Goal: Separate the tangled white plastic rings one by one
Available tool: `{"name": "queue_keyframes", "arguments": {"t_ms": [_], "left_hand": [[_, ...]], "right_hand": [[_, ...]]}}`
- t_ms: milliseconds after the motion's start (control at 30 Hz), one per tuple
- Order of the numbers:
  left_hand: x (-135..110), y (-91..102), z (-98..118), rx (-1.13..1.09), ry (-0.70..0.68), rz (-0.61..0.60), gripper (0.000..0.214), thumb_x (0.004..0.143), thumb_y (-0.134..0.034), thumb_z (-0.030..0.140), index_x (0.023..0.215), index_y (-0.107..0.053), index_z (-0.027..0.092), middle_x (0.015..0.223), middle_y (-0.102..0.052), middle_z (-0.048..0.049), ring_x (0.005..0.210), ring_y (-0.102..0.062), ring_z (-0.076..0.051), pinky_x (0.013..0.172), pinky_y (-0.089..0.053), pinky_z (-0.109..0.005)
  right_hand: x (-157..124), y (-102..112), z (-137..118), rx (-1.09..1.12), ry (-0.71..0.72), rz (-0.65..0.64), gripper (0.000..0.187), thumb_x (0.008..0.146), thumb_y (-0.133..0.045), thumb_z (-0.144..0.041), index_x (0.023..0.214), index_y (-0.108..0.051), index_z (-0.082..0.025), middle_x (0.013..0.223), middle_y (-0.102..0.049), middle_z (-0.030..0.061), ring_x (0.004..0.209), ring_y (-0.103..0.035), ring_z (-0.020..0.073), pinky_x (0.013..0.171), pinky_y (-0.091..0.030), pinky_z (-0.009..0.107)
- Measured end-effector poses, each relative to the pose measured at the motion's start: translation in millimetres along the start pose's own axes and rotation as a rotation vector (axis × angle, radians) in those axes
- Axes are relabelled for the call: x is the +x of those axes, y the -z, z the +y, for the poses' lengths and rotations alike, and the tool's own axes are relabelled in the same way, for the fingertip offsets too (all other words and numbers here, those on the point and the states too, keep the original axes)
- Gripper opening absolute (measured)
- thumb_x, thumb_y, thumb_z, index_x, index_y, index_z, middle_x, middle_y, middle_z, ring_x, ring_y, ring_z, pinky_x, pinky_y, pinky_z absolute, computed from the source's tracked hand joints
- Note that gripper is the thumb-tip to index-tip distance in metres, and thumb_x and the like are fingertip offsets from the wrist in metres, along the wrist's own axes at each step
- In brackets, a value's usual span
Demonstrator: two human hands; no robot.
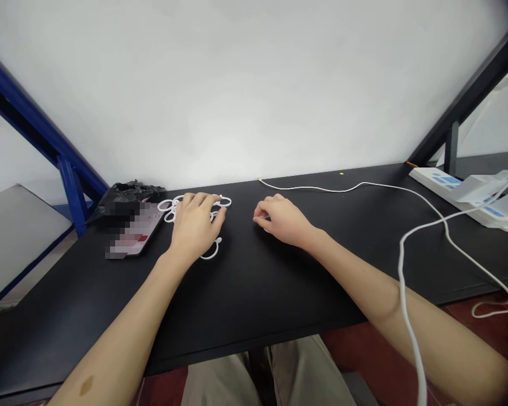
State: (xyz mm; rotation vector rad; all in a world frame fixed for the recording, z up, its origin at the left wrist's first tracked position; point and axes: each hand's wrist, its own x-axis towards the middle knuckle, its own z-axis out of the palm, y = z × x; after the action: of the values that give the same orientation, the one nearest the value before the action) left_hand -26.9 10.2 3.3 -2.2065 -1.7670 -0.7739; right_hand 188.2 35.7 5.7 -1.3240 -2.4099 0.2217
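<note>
A loose group of thin white rings [165, 206], some with a small tab, lies on the black table. My left hand [195, 217] rests over these rings with its fingers stretched out and slightly apart, hiding several of them. One white ring [214, 250] shows just below the thumb on that side. To the right, my right hand [281, 217] is held low over the table with curled fingers, thumb close to the forefinger. A small pale spot shows by its thumb, but what it holds, if anything, cannot be made out.
A phone [129, 242], partly blurred out, and a crumpled black plastic bag [131, 194] lie at the left. A white power strip [449, 189] with plugged-in chargers sits at the right. A white cable [402, 254] loops across my right forearm. A white wall [254, 101] stands behind.
</note>
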Motion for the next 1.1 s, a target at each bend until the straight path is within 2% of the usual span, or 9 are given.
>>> {"name": "queue_keyframes", "arguments": {"t_ms": [167, 300, 433, 533, 633, 867, 1000, 1100], "left_hand": [[-4.6, -0.5, 13.1, -0.268, -0.141, -0.078, 0.034, 0.093, -0.050, 0.040, 0.119, -0.062, 0.020, 0.114, -0.067, -0.0062, 0.110, -0.052, -0.026, 0.100, -0.041, -0.042], [-8.9, -0.9, 22.7, -0.390, -0.159, -0.192, 0.043, 0.091, -0.054, 0.044, 0.127, -0.055, 0.021, 0.117, -0.065, -0.0061, 0.110, -0.053, -0.025, 0.096, -0.044, -0.040], [-9.9, 0.4, 27.6, -0.431, -0.144, -0.217, 0.037, 0.092, -0.053, 0.045, 0.121, -0.057, 0.022, 0.109, -0.065, -0.0051, 0.101, -0.056, -0.023, 0.088, -0.048, -0.037], [-9.5, 2.0, 28.8, -0.475, -0.135, -0.219, 0.031, 0.091, -0.055, 0.044, 0.112, -0.060, 0.022, 0.102, -0.066, -0.0045, 0.094, -0.058, -0.022, 0.083, -0.049, -0.036], [-9.3, 3.2, 28.6, -0.497, -0.110, -0.221, 0.028, 0.089, -0.058, 0.043, 0.108, -0.061, 0.023, 0.099, -0.066, -0.0034, 0.091, -0.059, -0.021, 0.081, -0.049, -0.035], [-8.8, 1.3, 24.8, -0.428, -0.098, -0.252, 0.032, 0.089, -0.057, 0.042, 0.115, -0.063, 0.024, 0.096, -0.065, -0.0038, 0.091, -0.058, -0.022, 0.080, -0.048, -0.035], [-8.7, -0.6, 22.6, -0.426, -0.091, -0.275, 0.040, 0.087, -0.059, 0.044, 0.122, -0.060, 0.026, 0.099, -0.065, -0.0038, 0.089, -0.058, -0.022, 0.077, -0.049, -0.035], [-8.5, -0.7, 21.4, -0.430, -0.114, -0.272, 0.038, 0.087, -0.060, 0.045, 0.119, -0.062, 0.026, 0.095, -0.065, -0.0032, 0.087, -0.059, -0.022, 0.077, -0.049, -0.035]], "right_hand": [[-0.3, -1.7, -6.8, 0.183, 0.056, 0.253, 0.010, 0.091, -0.058, -0.025, 0.088, -0.066, -0.019, 0.087, -0.065, 0.0043, 0.088, -0.054, 0.0191, 0.082, -0.043, 0.032], [-2.8, 1.6, -17.4, 0.461, 0.097, 0.369, 0.010, 0.090, -0.059, -0.024, 0.091, -0.067, -0.019, 0.088, -0.064, 0.0025, 0.074, -0.057, 0.0128, 0.073, -0.047, 0.028], [-6.7, 2.3, -27.0, 0.666, 0.134, 0.355, 0.011, 0.090, -0.060, -0.028, 0.087, -0.066, -0.019, 0.089, -0.065, 0.0011, 0.073, -0.060, 0.0110, 0.070, -0.050, 0.025], [-8.7, 0.8, -30.2, 0.741, 0.098, 0.336, 0.012, 0.089, -0.061, -0.030, 0.087, -0.065, -0.019, 0.089, -0.066, 0.0007, 0.074, -0.061, 0.0110, 0.069, -0.050, 0.025], [-8.6, -0.5, -29.3, 0.731, 0.067, 0.309, 0.013, 0.090, -0.059, -0.031, 0.088, -0.064, -0.020, 0.089, -0.067, 0.0012, 0.075, -0.061, 0.0118, 0.070, -0.050, 0.026], [-6.0, -2.9, -22.2, 0.630, 0.090, 0.188, 0.014, 0.092, -0.055, -0.032, 0.092, -0.063, -0.021, 0.083, -0.067, -0.0010, 0.070, -0.058, 0.0107, 0.067, -0.046, 0.024], [-5.1, -2.5, -20.3, 0.607, 0.091, 0.152, 0.016, 0.091, -0.055, -0.033, 0.085, -0.061, -0.020, 0.079, -0.067, -0.0013, 0.068, -0.057, 0.0109, 0.065, -0.044, 0.024], [-4.0, -0.8, -19.2, 0.604, 0.089, 0.150, 0.015, 0.090, -0.057, -0.030, 0.080, -0.061, -0.019, 0.075, -0.066, -0.0020, 0.065, -0.057, 0.0103, 0.065, -0.043, 0.023]]}}
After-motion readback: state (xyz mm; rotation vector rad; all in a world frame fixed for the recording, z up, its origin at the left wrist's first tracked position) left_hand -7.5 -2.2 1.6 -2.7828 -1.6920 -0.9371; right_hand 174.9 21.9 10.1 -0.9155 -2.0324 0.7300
